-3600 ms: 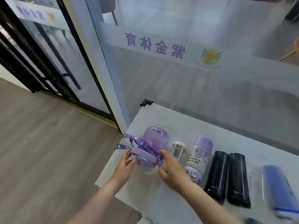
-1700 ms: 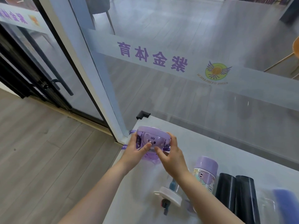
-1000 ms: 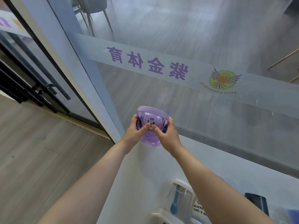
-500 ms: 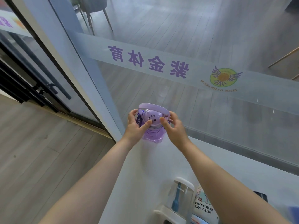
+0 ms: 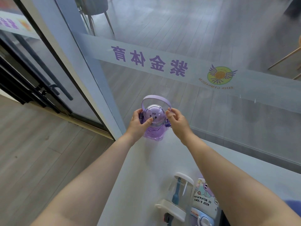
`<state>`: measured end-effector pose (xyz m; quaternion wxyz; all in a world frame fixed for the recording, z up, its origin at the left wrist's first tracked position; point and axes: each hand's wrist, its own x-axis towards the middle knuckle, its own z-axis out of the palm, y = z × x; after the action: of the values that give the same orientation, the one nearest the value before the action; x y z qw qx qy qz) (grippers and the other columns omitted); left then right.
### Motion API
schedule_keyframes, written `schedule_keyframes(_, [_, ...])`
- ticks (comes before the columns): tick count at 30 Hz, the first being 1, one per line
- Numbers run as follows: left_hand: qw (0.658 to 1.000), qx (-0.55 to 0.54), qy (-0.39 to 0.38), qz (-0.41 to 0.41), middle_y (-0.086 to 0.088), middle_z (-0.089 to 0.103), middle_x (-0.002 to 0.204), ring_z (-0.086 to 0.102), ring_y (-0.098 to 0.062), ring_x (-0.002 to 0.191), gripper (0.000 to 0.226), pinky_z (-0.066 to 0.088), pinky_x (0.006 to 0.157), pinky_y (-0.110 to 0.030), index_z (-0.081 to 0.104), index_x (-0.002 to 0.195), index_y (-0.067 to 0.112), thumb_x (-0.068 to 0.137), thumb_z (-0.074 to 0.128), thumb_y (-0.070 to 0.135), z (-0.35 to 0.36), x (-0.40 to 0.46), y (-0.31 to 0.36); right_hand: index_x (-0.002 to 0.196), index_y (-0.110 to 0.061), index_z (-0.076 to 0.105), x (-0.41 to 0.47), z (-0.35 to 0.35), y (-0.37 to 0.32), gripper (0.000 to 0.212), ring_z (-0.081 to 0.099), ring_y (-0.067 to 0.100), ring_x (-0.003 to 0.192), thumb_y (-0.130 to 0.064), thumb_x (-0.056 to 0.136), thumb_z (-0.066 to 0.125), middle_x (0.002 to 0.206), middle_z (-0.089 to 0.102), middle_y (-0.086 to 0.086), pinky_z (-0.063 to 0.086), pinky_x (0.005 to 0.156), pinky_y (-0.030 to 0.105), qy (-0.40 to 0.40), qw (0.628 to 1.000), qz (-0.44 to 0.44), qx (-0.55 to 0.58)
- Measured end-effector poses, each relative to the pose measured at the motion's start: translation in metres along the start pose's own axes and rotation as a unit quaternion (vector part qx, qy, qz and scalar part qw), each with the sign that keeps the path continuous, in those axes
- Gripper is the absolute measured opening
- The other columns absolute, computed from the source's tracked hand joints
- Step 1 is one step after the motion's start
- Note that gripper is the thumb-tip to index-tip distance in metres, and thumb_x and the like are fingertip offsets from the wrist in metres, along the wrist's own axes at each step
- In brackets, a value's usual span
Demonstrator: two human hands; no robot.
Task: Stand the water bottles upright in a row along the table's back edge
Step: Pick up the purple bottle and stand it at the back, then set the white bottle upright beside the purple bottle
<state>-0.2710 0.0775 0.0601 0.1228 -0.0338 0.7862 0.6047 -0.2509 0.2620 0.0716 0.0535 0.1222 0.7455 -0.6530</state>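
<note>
Purple bear-lid bottle (image 5: pixel 154 123) stands upright at the table (image 5: pixel 146 168) corner; left hand (image 5: pixel 138 123) grips it, right hand (image 5: pixel 176 123) pinches its handle (loosely). Next: release, fetch the clear bottle (image 5: pixel 179 193).

The purple bottle (image 5: pixel 153 128) at 12 o'clock looks like translucent glossy plastic with a clear domed lid. The tabletop (image 5: pixel 146 168) is smooth, matt and pale. At 5 o'clock, the clear bottle (image 5: pixel 180 191) is see-through and shiny, with a white plastic cap. The floor (image 5: pixel 32 160) at 9 o'clock shows matt wood grain.
</note>
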Motion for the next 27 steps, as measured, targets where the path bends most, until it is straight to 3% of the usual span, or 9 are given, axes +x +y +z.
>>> schedule_keyframes(3, [0.999,0.042,0.008,0.01,-0.004,0.046,0.137,0.048,-0.019,0.122,0.067,0.042,0.105,-0.038,0.033,0.14,0.021,0.086,0.069,0.036,-0.003,-0.011,0.001,0.137,-0.019,0.044,-0.014,-0.004,0.002,0.046,0.062,0.014,0.104,-0.039,0.096,0.054,0.12,0.064,0.002,0.047,0.087,0.027,-0.004,0.999,0.017,-0.029])
schedule_keyframes(6, [0.996,0.09,0.015,0.018,0.0,0.043,0.137,0.044,-0.019,0.124,0.065,0.039,0.106,-0.038,0.033,0.141,0.023,0.087,0.067,0.037,-0.007,-0.028,-0.005,0.138,-0.02,0.043,-0.038,-0.011,0.009,0.048,0.055,0.02,0.116,-0.038,0.095,0.056,0.127,0.058,0.004,0.044,0.098,0.036,0.008,0.998,0.018,-0.059])
schedule_keyframes(11, [0.991,0.133,0.006,0.012,-0.005,0.04,0.143,0.039,-0.02,0.131,0.06,0.032,0.112,-0.04,0.036,0.142,0.017,0.09,0.062,0.031,-0.002,-0.074,-0.029,0.136,-0.023,0.044,-0.099,-0.022,0.039,0.046,0.05,0.018,0.117,-0.033,0.093,0.058,0.13,0.054,0.002,0.039,0.091,0.031,0.018,0.989,0.041,-0.143])
schedule_keyframes(17, [0.982,0.158,-0.101,-0.031,-0.002,0.042,0.143,0.041,-0.016,0.128,0.051,0.032,0.109,-0.033,0.038,0.14,0.019,0.094,0.057,0.029,0.017,-0.153,-0.082,0.136,-0.02,0.044,-0.191,-0.023,0.082,0.047,0.046,0.019,0.125,-0.022,0.091,0.059,0.136,0.051,0.002,0.036,0.104,0.031,0.001,0.959,0.042,-0.279])
schedule_keyframes(19, [0.978,0.152,-0.132,-0.052,0.003,0.043,0.142,0.042,-0.014,0.127,0.048,0.034,0.109,-0.034,0.039,0.139,0.023,0.095,0.055,0.032,0.025,-0.178,-0.097,0.135,-0.02,0.045,-0.222,-0.018,0.092,0.049,0.044,0.019,0.127,-0.016,0.088,0.06,0.134,0.05,0.001,0.029,0.106,0.023,0.008,0.95,0.003,-0.312])
schedule_keyframes(21, [0.975,0.132,-0.162,-0.076,0.004,0.046,0.14,0.045,-0.011,0.123,0.046,0.037,0.104,-0.03,0.041,0.138,0.023,0.095,0.056,0.031,0.032,-0.2,-0.108,0.137,-0.019,0.043,-0.248,-0.011,0.101,0.052,0.038,0.019,0.133,-0.014,0.088,0.059,0.142,0.041,0.001,0.024,0.109,0.021,0.0,0.94,-0.022,-0.34])
schedule_keyframes(24, [0.968,0.096,-0.21,-0.102,0.002,0.051,0.135,0.051,-0.012,0.118,0.042,0.042,0.101,-0.028,0.045,0.134,0.024,0.094,0.059,0.024,0.041,-0.226,-0.12,0.143,-0.02,0.036,-0.276,0.0,0.112,0.057,0.032,0.017,0.14,-0.02,0.09,0.056,0.156,0.022,-0.001,0.036,0.107,0.037,-0.002,0.927,-0.013,-0.376])
schedule_keyframes(27, [0.966,0.059,-0.23,-0.105,0.01,0.059,0.124,0.058,0.004,0.107,0.035,0.046,0.088,-0.013,0.049,0.125,0.033,0.094,0.059,0.022,0.047,-0.243,-0.125,0.146,-0.02,0.032,-0.285,0.008,0.118,0.06,0.026,0.022,0.142,-0.016,0.091,0.055,0.16,0.008,0.005,0.027,0.109,0.029,-0.015,0.928,-0.008,-0.373])
